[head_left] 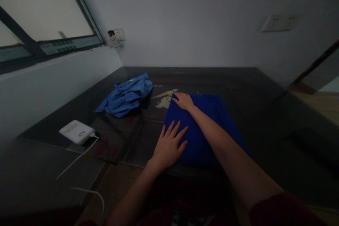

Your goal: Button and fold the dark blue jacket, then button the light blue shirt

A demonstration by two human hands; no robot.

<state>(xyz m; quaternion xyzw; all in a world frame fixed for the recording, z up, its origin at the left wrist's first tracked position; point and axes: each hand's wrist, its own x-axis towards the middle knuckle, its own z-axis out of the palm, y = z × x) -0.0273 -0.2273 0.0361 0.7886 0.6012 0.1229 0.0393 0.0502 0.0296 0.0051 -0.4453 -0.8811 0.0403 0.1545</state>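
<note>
Folded dark-blue cloth [198, 143] lies on the dark desk [233, 81], just right of frame centre. Left hand [169, 146]: fingers spread wide, flat on the cloth's left edge, gripping nothing. Right hand [183, 101]: fingers extended, slightly parted, over its upper-left corner, gripping nothing. Crumpled lighter-blue garment [129, 94] sits left of centre.

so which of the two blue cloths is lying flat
The darker cloth, with the right hand on its far left corner and left hand at its left edge; the lighter cloth lies crumpled.
</note>
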